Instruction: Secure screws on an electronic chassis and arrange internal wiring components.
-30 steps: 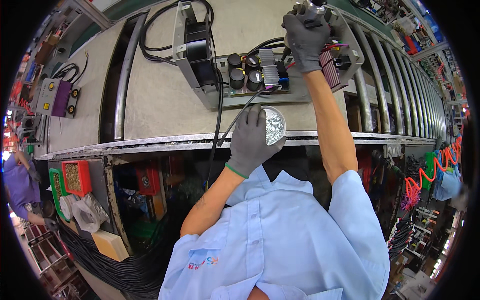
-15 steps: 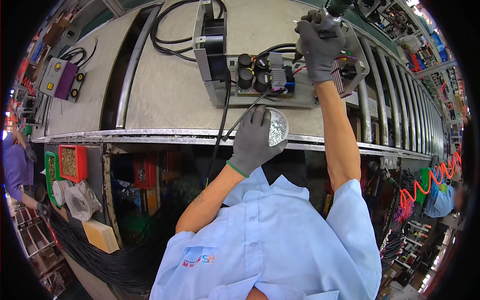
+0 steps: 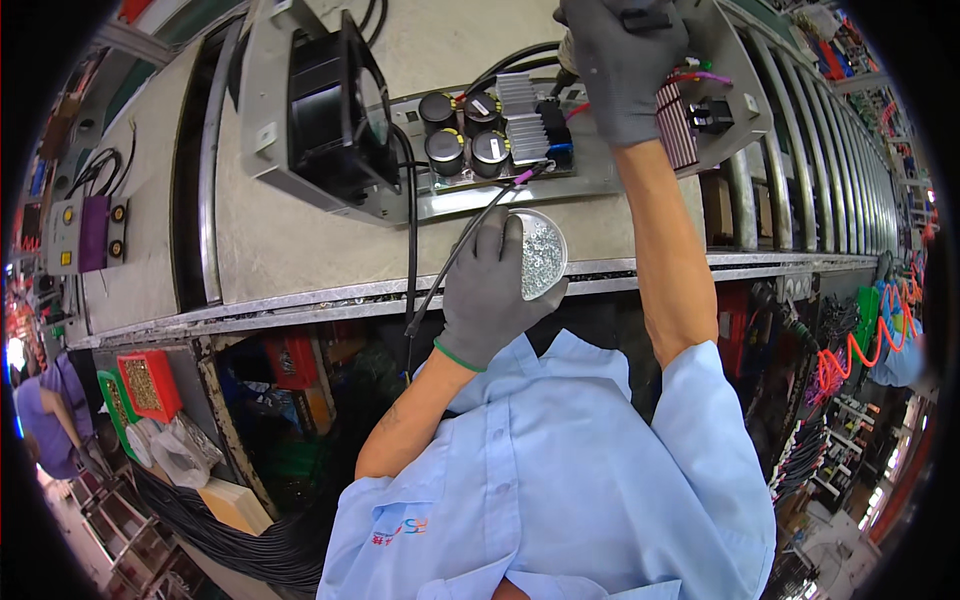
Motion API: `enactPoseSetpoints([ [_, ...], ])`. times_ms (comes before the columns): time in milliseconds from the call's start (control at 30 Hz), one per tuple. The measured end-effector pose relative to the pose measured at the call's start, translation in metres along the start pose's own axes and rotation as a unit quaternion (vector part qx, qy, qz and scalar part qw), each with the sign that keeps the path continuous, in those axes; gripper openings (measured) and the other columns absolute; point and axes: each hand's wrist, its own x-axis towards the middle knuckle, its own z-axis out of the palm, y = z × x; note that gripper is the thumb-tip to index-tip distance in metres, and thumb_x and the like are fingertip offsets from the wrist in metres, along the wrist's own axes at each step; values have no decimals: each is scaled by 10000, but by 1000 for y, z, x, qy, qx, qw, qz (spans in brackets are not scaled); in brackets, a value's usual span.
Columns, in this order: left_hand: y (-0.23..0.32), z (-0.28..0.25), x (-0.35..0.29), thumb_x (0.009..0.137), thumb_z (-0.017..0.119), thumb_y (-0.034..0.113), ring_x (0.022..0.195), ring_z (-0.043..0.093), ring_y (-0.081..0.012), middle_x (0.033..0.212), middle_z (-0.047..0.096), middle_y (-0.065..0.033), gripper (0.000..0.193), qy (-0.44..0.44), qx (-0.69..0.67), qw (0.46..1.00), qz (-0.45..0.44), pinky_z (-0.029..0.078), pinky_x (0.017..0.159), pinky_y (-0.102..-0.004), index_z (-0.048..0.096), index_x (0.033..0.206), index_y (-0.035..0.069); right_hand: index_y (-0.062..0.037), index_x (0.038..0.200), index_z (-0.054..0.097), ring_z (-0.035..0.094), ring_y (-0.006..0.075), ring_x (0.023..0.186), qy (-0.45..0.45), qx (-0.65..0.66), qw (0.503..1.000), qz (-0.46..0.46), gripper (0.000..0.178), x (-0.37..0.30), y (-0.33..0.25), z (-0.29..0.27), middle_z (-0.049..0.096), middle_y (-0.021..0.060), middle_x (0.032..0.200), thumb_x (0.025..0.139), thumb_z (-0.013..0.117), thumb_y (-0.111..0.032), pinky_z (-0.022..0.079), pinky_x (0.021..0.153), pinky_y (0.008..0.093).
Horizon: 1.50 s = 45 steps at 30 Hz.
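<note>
My gloved left hand [image 3: 490, 290] is closed around a round white dish [image 3: 563, 248] of small shiny metal nuts or similar parts, at the bench's front edge. A loose black cable hangs beside this hand. Farther off, my gloved right hand [image 3: 625, 80] wraps a power screwdriver [image 3: 568, 55], mostly hidden by the fingers and the frame's top edge. The tool's nose points down into an open metal chassis [image 3: 450, 205]. Inside are a circuit board with several black capacitors [image 3: 443, 150], a finned heat sink [image 3: 528, 135] and, at the left end, a black fan [image 3: 335, 110].
A grey and purple machine [image 3: 92, 235] stands on the bench at left. Metal rollers [image 3: 800, 190] run off to the right. Below the bench at left are a red bin [image 3: 148, 385] and a bundle of black cables. A co-worker in purple [image 3: 50, 410] is at far left.
The view has shifted closer, so the chassis appears larger and farther left. My right hand and the screwdriver sit higher in the picture. My left hand keeps its hold on the dish.
</note>
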Motion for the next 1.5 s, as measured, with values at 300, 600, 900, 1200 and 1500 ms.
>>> enactPoseSetpoints([
  [300,0,3,1,616,895,340,1150,549,-415,1294,537,-194,798,9,9,1000,0,500,961,-500,584,1262,-10,-83,797,617,484,19,634,2,-40,999,-10,114,7,-10,7,536,-97,714,796,661,23,368,563,232],
  [600,1,0,0,665,859,463,1190,600,-369,1333,559,-165,813,-19,61,998,-8,518,1010,-441,604,1273,-13,-93,701,616,497,2,572,-42,-26,998,-26,167,6,-9,2,526,-103,631,806,676,23,363,503,239],
  [900,-1,3,1,645,888,374,1173,537,-430,1309,529,-208,796,19,8,1000,6,495,970,-509,586,1269,-18,-103,760,615,489,22,636,-23,-10,998,-53,144,7,8,5,526,-108,712,785,663,30,358,553,242],
  [1200,-4,3,-8,657,889,364,1190,561,-425,1313,525,-246,780,36,-49,998,-14,507,995,-486,585,1229,-70,28,1076,638,652,171,752,-115,84,987,72,230,-59,-86,-46,669,107,994,848,660,11,529,632,289],
  [1500,-5,4,-9,680,875,405,1230,558,-433,1328,525,-254,735,38,-45,998,-9,511,1018,-478,610,1169,-75,45,1072,632,669,132,720,-93,142,966,196,298,-116,-98,-33,690,125,944,800,650,164,543,578,254],
])
